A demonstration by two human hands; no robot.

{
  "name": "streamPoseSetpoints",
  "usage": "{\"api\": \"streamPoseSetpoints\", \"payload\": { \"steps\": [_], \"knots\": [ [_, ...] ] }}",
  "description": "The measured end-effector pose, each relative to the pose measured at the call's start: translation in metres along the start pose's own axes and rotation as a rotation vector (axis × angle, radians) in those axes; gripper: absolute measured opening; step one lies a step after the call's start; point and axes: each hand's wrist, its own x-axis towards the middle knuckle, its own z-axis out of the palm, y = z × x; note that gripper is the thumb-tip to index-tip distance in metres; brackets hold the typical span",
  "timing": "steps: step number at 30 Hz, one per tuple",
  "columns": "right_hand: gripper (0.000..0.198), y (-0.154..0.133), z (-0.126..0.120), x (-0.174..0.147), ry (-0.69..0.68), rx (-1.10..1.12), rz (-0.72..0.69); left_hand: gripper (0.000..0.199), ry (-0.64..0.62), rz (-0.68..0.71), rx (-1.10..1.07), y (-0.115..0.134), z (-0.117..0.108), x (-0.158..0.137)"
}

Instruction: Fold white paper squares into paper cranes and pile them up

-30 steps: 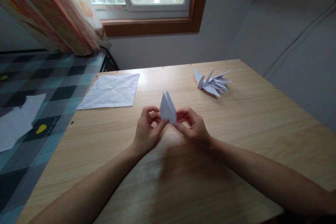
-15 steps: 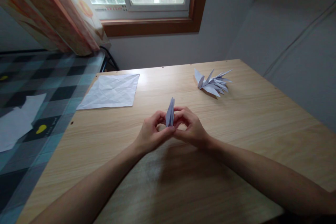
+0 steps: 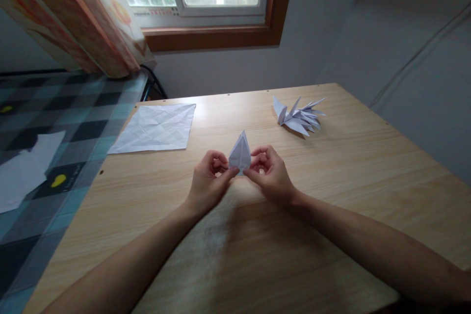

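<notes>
Over the bench (image 3: 368, 162) we pinch the folded paper (image 3: 240, 154) low down in our left hand (image 3: 208, 176) and right hand (image 3: 273, 175), which partly cover it, with a creased sheet (image 3: 158, 128) at its ten o'clock and a paper cluster (image 3: 300, 120) at two.

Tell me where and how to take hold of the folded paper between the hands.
The folded paper is probably best pinched flat across its tapered upper part, coming from the far side: that point stands free, while the left hand and right hand hold its lower corners.
</notes>
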Motion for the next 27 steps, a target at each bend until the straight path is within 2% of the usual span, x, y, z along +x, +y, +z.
{"api": "streamPoseSetpoints", "payload": {
  "steps": [3,7,9,12,15,17,18,21,23,27],
  "knots": [
    [0.043,0.001,0.001,0.0,-0.047,0.048,-0.015,0.022,-0.004,0.041,0.065,0.0,0.0,-0.001],
    [0.023,0.0,0.002,-0.003,-0.129,-0.024,-0.087,0.009,-0.037,0.177,0.256,0.005,-0.001,-0.002],
    [0.021,-0.003,0.002,-0.005,-0.135,-0.085,-0.139,0.006,-0.055,0.233,0.317,0.008,-0.001,-0.003],
    [0.023,-0.005,0.002,-0.007,-0.138,-0.152,-0.187,0.007,-0.171,0.22,0.299,0.011,-0.001,-0.005],
    [0.026,-0.006,0.001,-0.008,-0.18,-0.155,-0.153,0.013,-0.323,0.193,0.22,0.011,-0.002,-0.006],
    [0.025,-0.006,-0.001,-0.008,-0.215,-0.137,-0.109,0.017,-0.318,0.226,0.195,0.011,-0.002,-0.006],
    [0.024,-0.007,-0.002,-0.008,-0.241,-0.126,-0.09,0.019,-0.272,0.24,0.177,0.009,-0.002,-0.006],
    [0.023,-0.007,-0.003,-0.007,-0.32,-0.093,-0.051,0.035,-0.119,0.158,0.042,0.005,-0.001,-0.005],
    [0.025,-0.008,-0.003,-0.007,-0.325,-0.073,-0.036,0.04,-0.153,0.04,-0.08,0.002,-0.001,-0.004],
    [0.017,-0.009,-0.003,-0.007,-0.269,0.004,-0.008,0.025,-0.276,-0.073,-0.113,0.001,-0.003,-0.001]
  ]
}}
